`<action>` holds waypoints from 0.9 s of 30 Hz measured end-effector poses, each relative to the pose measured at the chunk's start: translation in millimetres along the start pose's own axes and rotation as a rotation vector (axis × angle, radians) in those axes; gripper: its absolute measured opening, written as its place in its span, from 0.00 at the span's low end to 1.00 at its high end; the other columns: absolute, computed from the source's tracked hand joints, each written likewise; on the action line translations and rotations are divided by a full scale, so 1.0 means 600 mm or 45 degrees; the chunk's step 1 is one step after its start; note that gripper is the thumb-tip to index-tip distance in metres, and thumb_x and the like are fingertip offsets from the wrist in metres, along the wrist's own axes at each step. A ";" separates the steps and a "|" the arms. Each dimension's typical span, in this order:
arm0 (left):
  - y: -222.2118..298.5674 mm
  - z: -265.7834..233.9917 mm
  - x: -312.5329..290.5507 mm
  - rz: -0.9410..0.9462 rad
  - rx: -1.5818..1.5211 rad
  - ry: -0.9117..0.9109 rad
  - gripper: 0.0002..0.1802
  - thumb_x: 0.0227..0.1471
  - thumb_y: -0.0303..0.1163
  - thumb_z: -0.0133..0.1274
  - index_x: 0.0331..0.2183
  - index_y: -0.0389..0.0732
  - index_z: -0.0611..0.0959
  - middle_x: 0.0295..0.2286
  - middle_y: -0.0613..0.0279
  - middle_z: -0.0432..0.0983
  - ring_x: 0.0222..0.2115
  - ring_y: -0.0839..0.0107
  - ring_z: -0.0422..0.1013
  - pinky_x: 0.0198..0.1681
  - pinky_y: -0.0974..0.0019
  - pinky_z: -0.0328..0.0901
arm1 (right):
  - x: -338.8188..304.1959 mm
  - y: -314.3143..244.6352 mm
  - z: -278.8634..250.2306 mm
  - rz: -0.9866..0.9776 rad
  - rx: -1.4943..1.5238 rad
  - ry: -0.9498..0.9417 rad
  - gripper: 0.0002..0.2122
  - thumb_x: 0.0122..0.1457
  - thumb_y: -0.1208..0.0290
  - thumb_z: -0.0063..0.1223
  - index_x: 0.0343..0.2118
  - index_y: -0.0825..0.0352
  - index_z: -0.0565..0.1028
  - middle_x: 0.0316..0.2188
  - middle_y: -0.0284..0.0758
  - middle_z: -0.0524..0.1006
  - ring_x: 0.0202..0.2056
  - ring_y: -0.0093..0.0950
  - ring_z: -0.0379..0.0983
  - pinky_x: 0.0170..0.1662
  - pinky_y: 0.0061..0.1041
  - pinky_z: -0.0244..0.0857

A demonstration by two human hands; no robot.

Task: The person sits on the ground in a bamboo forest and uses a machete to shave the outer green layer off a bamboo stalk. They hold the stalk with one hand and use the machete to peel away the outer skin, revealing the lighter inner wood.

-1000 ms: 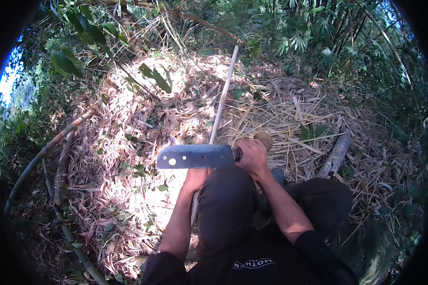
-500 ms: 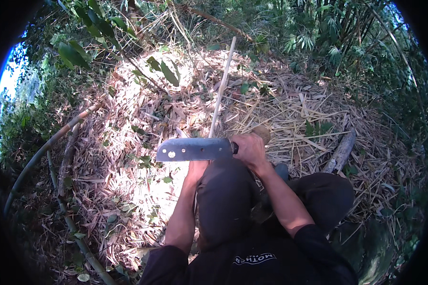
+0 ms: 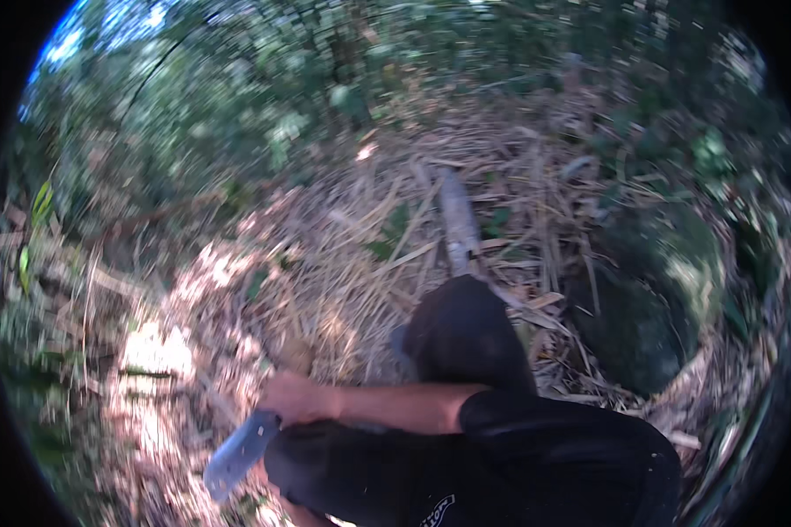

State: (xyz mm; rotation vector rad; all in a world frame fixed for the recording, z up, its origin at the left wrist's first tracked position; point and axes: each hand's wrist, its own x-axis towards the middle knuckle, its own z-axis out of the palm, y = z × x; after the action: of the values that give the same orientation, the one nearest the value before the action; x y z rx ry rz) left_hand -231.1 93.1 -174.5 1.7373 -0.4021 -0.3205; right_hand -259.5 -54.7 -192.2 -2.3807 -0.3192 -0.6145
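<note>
My right hand (image 3: 294, 400) is wrapped round the handle of a broad-bladed cleaver (image 3: 242, 455), whose grey blade slants down to the left beside my knee (image 3: 316, 457). Just beyond that hand sits a rounded tan block (image 3: 297, 356), smeared by motion. Of my left hand (image 3: 260, 476), only a sliver shows behind the blade and knee; its fingers are hidden. The left forearm (image 3: 303, 514) comes in at the lower edge.
Dry leaves and straw-like strips (image 3: 351, 290) cover the ground. A short grey log (image 3: 459, 220) lies past my other knee (image 3: 466, 325). A large mossy rock (image 3: 650, 299) stands at the right. Blurred green undergrowth (image 3: 264, 105) fills the back.
The view has swung to the right, so hands and cleaver now appear at the lower left. The rock has come into fuller view. The long pale strip is no longer clearly visible.
</note>
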 end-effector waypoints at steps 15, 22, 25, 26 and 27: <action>0.066 0.339 0.037 0.482 0.647 -0.799 0.17 0.59 0.34 0.49 0.47 0.34 0.72 0.37 0.55 0.73 0.34 0.67 0.72 0.35 0.64 0.68 | -0.048 -0.013 -0.009 0.773 0.406 0.093 0.18 0.53 0.58 0.58 0.37 0.70 0.78 0.22 0.42 0.78 0.23 0.37 0.75 0.28 0.35 0.69; 0.053 0.320 0.050 0.482 0.723 -0.794 0.19 0.58 0.33 0.49 0.48 0.35 0.71 0.39 0.53 0.72 0.36 0.64 0.71 0.37 0.62 0.68 | -0.046 -0.019 -0.004 0.959 0.647 0.213 0.19 0.51 0.57 0.58 0.36 0.70 0.77 0.24 0.41 0.79 0.26 0.39 0.76 0.31 0.37 0.69; 0.047 0.274 0.062 0.459 0.760 -0.722 0.19 0.57 0.33 0.49 0.49 0.35 0.71 0.40 0.52 0.72 0.37 0.63 0.71 0.38 0.61 0.68 | -0.023 -0.032 0.014 0.988 0.759 0.205 0.19 0.50 0.56 0.58 0.35 0.70 0.76 0.25 0.41 0.79 0.27 0.40 0.77 0.33 0.38 0.69; 0.048 0.254 0.068 0.454 0.792 -0.692 0.19 0.57 0.33 0.49 0.49 0.35 0.71 0.41 0.52 0.72 0.37 0.62 0.71 0.38 0.61 0.68 | -0.009 -0.041 0.015 0.983 0.806 0.203 0.19 0.50 0.56 0.58 0.35 0.70 0.76 0.25 0.41 0.79 0.28 0.40 0.77 0.33 0.38 0.70; 0.045 0.232 0.070 0.446 0.818 -0.668 0.20 0.57 0.33 0.49 0.49 0.35 0.71 0.41 0.52 0.71 0.38 0.62 0.71 0.38 0.60 0.68 | 0.010 -0.050 0.019 0.985 0.861 0.198 0.20 0.49 0.56 0.58 0.35 0.70 0.76 0.25 0.41 0.79 0.28 0.41 0.77 0.34 0.39 0.70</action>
State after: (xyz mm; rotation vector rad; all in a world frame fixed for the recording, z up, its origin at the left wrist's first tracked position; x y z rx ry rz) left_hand -254.9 -52.5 -175.8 2.1396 -1.2862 -0.4189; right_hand -261.5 -24.3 -181.2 -1.6011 0.4024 -0.2511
